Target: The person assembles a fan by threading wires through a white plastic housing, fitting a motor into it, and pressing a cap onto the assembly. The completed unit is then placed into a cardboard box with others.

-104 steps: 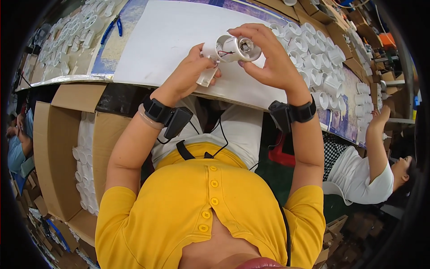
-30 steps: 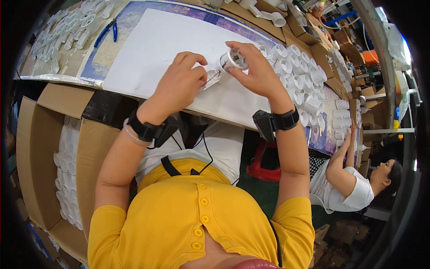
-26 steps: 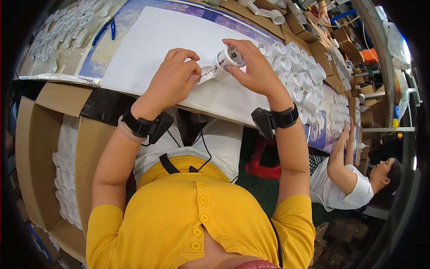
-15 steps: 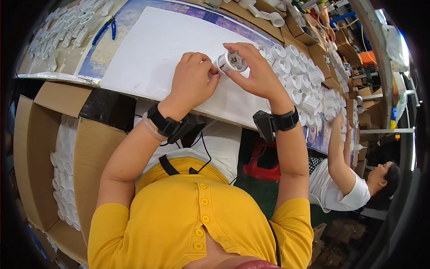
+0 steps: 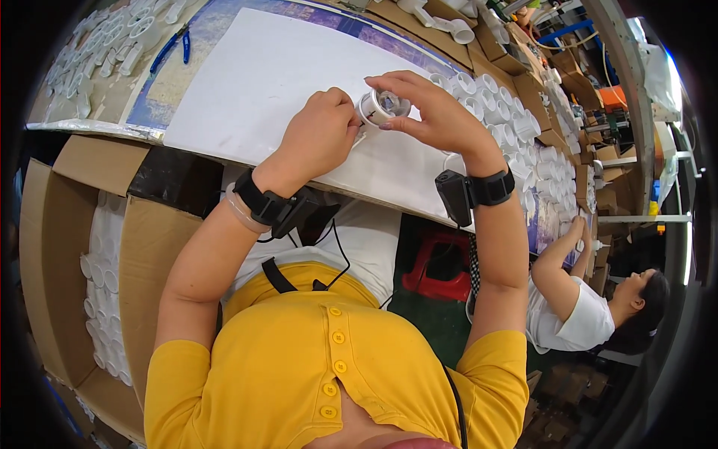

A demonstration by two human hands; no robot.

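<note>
A short white plastic cup (image 5: pixel 371 111) is held over the white work surface, its open end turned to the right and a clear part inside it. My right hand (image 5: pixel 441 116) grips it, with thumb below and fingers above the rim. My left hand (image 5: pixel 321 129) is closed at the cup's left end, fingertips pressed together against it. A small white sliver (image 5: pixel 360 140) shows just under those fingertips; what exactly they pinch is hidden. A small dark mark shows on the cup's side.
Many white cups (image 5: pixel 502 135) stand at the right. White plastic parts (image 5: pixel 112 41) and blue-handled pliers (image 5: pixel 170 49) lie at the far left. An open carton (image 5: pixel 67 299) of white cups stands at lower left. A co-worker (image 5: pixel 572 303) sits at right, near a red stool (image 5: pixel 437 269).
The cup has turned and shifted slightly left, showing more of its side. My right wrist has swung to the right and down. The co-worker's hands have moved down and come together.
</note>
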